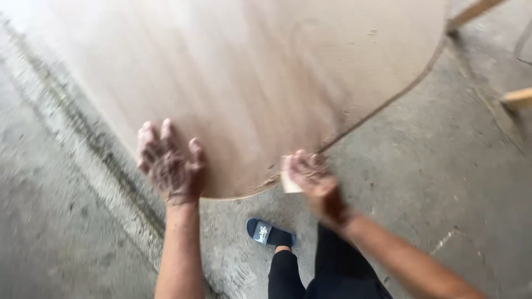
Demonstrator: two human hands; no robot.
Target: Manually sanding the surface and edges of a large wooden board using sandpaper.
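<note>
Nearest the camera, the person's legs in dark trousers (327, 271) stand on the grey concrete floor (443, 182), one foot in a blue slide sandal (270, 233) pointing toward the board's near edge. Above the sandal, the left hand (170, 163) lies flat, fingers spread wide, on the near rounded edge of a large plywood board (249, 83), its palm pressed to the wood just inside the rim. To its right the right hand (311, 176) is curled narrow around a small pale block (290, 184), which looks like a sanding block though blur makes that uncertain; the block meets the board's curved near-right edge, where the rim looks rough and frayed. The board is light brown with a faint reddish grain, and it stretches away from the hands toward the top of the view, its right edge sweeping in a curve toward the far right corner. Beyond that edge two pale wooden strips (518, 98) show against the floor at the far right.
</note>
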